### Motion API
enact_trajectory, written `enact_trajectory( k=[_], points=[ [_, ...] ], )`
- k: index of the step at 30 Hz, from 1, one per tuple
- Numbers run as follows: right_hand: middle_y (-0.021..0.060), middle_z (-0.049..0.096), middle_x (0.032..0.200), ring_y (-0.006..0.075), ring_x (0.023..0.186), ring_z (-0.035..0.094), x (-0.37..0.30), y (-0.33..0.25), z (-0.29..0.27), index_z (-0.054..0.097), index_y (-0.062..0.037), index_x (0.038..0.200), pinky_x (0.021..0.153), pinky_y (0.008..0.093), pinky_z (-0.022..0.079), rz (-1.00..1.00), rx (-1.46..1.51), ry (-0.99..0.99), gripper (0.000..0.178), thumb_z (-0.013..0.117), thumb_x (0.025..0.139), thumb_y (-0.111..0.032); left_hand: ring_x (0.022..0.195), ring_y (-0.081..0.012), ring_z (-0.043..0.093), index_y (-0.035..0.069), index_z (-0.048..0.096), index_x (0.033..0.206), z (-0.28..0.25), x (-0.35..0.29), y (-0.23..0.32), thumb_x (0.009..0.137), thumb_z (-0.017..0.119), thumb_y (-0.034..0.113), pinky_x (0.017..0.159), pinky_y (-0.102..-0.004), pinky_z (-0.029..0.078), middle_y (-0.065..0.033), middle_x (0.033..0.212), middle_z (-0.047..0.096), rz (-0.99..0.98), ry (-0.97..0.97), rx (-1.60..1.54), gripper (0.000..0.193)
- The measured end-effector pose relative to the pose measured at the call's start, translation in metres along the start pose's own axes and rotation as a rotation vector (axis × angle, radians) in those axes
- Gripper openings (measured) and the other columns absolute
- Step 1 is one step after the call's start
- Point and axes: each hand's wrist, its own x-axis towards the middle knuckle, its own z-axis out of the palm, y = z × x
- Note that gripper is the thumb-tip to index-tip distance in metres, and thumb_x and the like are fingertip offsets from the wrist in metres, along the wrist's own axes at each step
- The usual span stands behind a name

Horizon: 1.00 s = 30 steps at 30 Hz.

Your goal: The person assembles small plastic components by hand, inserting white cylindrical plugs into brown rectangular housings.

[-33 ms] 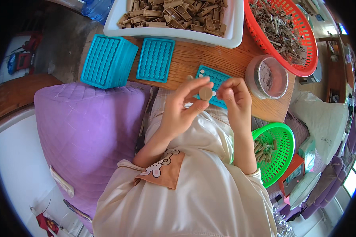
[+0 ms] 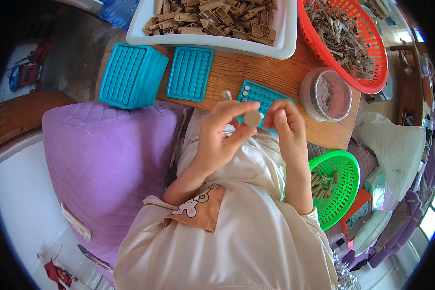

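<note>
My left hand (image 2: 218, 137) pinches a small tan round piece (image 2: 251, 119) between thumb and forefinger, its flat face showing. Close on its right, my right hand (image 2: 291, 129) has its fingers curled in toward the thumb; whether something small is between them cannot be made out. Under and behind both hands lies a turquoise tray (image 2: 265, 94) with rows of round pockets. White discs (image 2: 246, 91) sit in a few pockets at its left end. My hands hide part of this tray. A small clear lump (image 2: 226, 95) rests on the table beside the tray.
On the wooden table (image 2: 227, 76) stand a white bin (image 2: 290, 38) of tan plastic parts, a turquoise tray stack (image 2: 135, 77), a single tray (image 2: 190, 72) and a round tub (image 2: 326, 94). A red basket (image 2: 379, 63) of scraps is far right. A green basket (image 2: 345, 193) sits beside my right forearm.
Both hands have shifted very slightly, and my left fingers have dipped a little, uncovering more of the clear lump. The tan piece stays in my left hand.
</note>
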Motion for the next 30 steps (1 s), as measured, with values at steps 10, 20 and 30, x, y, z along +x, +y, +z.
enact_trajectory(
  k=[10,20,30],
  points=[
    [0.007,0.05,0.087,0.0145,0.084,0.046,-0.029,-0.022,0.016,0.044,-0.0014,0.099,0.076,0.0263,0.036,0.012,0.48,-0.19,0.034,0.041,0.085,-0.032,0.093,-0.0298,0.049,0.004,0.047,0.087,0.009,-0.014,-0.02,0.059,0.07,0.014,0.069,-0.0355,0.046,-0.0117,0.098,0.045,0.867,-0.099,0.609,0.037],
    [0.0083,0.054,0.079,0.0224,0.066,0.052,-0.036,-0.021,0.019,0.052,-0.003,0.084,0.06,0.0293,0.042,-0.392,-0.402,-0.014,0.024,0.049,0.08,-0.026,0.08,-0.0139,0.052,0.001,0.045,0.103,0.029,-0.001,0.005,0.054,0.072,0.038,0.066,-0.0287,0.042,-0.0078,0.09,0.051,-0.044,-0.39,-0.141,0.067],
    [0.0087,0.055,0.071,0.0242,0.06,0.052,-0.038,-0.002,0.019,0.053,-0.001,0.075,0.055,0.0288,0.041,-0.446,-0.542,0.117,0.015,0.046,0.063,-0.005,0.057,-0.0188,0.054,0.0,0.053,0.073,0.047,-0.002,-0.01,0.055,0.056,0.01,0.053,-0.0275,0.044,-0.0093,0.067,0.055,0.14,-0.217,-0.013,0.021]
  ],
)
